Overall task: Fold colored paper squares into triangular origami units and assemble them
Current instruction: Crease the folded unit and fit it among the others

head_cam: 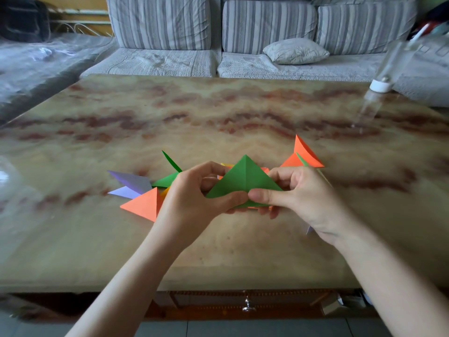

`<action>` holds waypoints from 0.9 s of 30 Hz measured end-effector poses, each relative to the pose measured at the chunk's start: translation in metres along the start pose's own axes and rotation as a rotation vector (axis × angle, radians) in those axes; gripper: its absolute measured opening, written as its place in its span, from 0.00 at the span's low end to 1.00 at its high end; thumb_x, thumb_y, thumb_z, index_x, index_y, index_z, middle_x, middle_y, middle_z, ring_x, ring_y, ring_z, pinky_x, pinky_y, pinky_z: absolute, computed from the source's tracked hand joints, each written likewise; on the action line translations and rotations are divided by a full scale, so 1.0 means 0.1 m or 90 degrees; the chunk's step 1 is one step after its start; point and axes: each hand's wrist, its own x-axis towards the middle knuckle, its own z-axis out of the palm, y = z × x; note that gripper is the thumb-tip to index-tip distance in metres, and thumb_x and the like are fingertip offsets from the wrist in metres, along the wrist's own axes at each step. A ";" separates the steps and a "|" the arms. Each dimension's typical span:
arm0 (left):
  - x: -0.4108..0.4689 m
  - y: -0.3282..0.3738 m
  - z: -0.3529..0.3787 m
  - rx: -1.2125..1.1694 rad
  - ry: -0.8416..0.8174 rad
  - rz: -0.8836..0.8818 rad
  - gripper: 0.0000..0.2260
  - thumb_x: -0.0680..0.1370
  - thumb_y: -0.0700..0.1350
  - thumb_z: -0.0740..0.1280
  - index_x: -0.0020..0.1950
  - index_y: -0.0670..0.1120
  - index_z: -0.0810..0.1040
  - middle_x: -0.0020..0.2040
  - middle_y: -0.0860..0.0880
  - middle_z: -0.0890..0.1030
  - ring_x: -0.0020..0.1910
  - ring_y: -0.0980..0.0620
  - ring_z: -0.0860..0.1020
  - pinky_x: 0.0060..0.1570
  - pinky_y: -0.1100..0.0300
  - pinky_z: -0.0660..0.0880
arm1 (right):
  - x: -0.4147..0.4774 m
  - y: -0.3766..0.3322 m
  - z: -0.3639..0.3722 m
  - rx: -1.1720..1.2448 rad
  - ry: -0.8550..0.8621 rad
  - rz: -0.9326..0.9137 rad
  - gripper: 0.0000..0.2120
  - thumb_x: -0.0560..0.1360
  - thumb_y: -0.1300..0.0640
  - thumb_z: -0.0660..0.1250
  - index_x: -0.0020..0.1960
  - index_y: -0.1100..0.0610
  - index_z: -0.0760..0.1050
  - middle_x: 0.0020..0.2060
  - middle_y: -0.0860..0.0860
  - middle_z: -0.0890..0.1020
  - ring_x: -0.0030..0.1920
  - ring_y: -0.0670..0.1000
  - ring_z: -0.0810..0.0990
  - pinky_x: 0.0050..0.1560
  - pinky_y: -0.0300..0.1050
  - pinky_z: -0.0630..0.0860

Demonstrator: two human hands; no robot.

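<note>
A green folded paper triangle (244,177) with a centre crease is held just above the marble table (218,113), its apex pointing away from me. My left hand (192,200) pinches its lower left edge, and my right hand (298,190) pinches its lower right edge; the two thumbs meet at the bottom middle. Folded units lie around: an orange triangle (144,204) and purple pieces (132,184) to the left, a green piece (167,177) behind my left hand, an orange unit (305,153) at the right. More orange and yellow paper is mostly hidden behind the hands.
A clear plastic bottle (385,79) with a white cap lies at the table's far right. A striped grey sofa with a cushion (295,51) runs behind the table. A drawer knob (247,306) shows below the near edge.
</note>
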 end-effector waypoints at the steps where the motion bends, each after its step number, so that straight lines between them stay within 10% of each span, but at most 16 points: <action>1: 0.00 0.00 0.00 -0.009 -0.006 -0.007 0.11 0.66 0.37 0.76 0.46 0.42 0.79 0.35 0.48 0.85 0.28 0.55 0.81 0.33 0.65 0.78 | 0.00 0.00 0.00 -0.003 0.000 -0.002 0.10 0.59 0.56 0.74 0.37 0.61 0.79 0.29 0.52 0.81 0.28 0.48 0.78 0.28 0.38 0.73; 12: -0.01 -0.01 -0.03 -0.023 -0.092 -0.030 0.15 0.67 0.35 0.76 0.50 0.46 0.80 0.35 0.46 0.85 0.37 0.44 0.83 0.40 0.55 0.80 | -0.01 0.01 -0.02 -0.028 0.019 -0.014 0.11 0.59 0.54 0.74 0.37 0.60 0.79 0.29 0.54 0.82 0.28 0.48 0.79 0.28 0.38 0.74; 27: -0.01 0.00 -0.05 -0.084 -0.081 -0.138 0.08 0.67 0.35 0.75 0.43 0.43 0.82 0.32 0.47 0.84 0.32 0.55 0.83 0.38 0.64 0.80 | -0.02 -0.05 -0.11 -0.102 0.016 0.012 0.08 0.58 0.50 0.76 0.31 0.54 0.81 0.28 0.57 0.81 0.26 0.51 0.77 0.32 0.37 0.74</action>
